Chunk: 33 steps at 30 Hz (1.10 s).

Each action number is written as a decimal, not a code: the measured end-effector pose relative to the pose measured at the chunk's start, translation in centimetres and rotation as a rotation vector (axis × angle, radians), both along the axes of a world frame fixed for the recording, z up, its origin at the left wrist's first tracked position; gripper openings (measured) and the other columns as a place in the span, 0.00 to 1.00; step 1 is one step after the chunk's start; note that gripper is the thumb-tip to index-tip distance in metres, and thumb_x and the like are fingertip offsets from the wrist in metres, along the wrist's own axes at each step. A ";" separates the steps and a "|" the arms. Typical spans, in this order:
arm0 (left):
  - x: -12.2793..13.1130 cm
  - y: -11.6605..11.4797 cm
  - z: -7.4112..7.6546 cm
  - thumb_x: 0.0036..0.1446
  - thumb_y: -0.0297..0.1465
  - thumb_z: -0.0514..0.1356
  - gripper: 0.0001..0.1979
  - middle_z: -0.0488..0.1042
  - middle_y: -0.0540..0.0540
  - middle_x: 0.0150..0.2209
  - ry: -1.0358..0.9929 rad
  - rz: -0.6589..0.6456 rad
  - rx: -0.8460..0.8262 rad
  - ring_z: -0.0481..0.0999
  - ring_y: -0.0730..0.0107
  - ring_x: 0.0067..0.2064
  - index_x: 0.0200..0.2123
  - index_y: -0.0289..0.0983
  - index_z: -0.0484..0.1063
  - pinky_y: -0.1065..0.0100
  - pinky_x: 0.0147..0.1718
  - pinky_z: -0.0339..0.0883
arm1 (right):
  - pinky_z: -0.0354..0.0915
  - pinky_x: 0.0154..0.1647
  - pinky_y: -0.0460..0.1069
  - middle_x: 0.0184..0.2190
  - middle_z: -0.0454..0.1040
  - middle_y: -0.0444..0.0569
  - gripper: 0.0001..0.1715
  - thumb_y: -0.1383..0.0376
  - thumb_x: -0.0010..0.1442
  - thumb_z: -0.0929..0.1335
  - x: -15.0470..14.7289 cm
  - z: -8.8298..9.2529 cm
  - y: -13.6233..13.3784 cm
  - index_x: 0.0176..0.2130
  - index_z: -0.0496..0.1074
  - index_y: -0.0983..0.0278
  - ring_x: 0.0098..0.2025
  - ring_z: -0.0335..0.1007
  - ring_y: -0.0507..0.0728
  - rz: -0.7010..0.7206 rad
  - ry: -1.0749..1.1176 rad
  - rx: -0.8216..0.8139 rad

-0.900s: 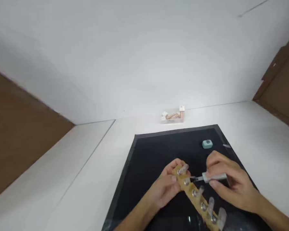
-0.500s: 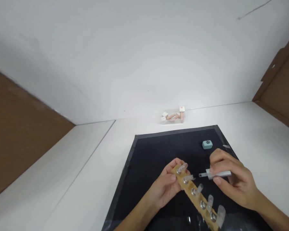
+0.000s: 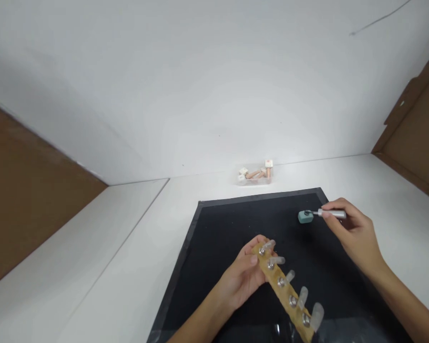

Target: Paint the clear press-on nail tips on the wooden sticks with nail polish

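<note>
My left hand (image 3: 243, 275) grips the far end of a tan wooden strip (image 3: 285, 290) that carries several metal studs, each with a clear nail tip on it. It slants over the black mat (image 3: 221, 238). My right hand (image 3: 350, 229) holds a thin silver brush handle (image 3: 331, 214) at the mat's far right. The brush's dark tip reaches into the mouth of a small teal bottle (image 3: 305, 216) standing there.
A clear small box (image 3: 254, 173) with pink and white pieces stands on the white table (image 3: 128, 257) by the back wall. Brown panels flank the scene at left (image 3: 25, 200) and right (image 3: 414, 147).
My right hand has pulled the brush away from the nail tips on the strip and carried it back and right to the teal bottle. The strip has barely shifted in my left hand.
</note>
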<state>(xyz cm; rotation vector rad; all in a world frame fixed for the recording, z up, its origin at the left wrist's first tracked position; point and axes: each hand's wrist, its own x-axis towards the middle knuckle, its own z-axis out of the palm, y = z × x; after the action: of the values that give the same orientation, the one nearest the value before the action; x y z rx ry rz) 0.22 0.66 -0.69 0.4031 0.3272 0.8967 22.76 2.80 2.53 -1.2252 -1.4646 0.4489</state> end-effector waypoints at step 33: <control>0.3 0.0 0.5 0.38 0.29 0.71 0.16 0.69 0.52 0.30 0.069 -0.002 -0.040 0.72 0.74 0.32 0.32 0.35 0.70 0.70 0.34 0.65 | 0.62 0.25 0.49 0.29 0.66 0.46 0.11 0.59 0.56 0.67 1.3 -4.0 3.3 0.36 0.75 0.62 0.25 0.63 0.53 0.050 -0.143 -0.202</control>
<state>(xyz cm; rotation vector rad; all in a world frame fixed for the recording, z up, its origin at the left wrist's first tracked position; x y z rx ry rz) 0.54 0.70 -0.17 0.3983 0.4077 0.8739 24.08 6.12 -1.51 -1.4062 -1.6039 0.5645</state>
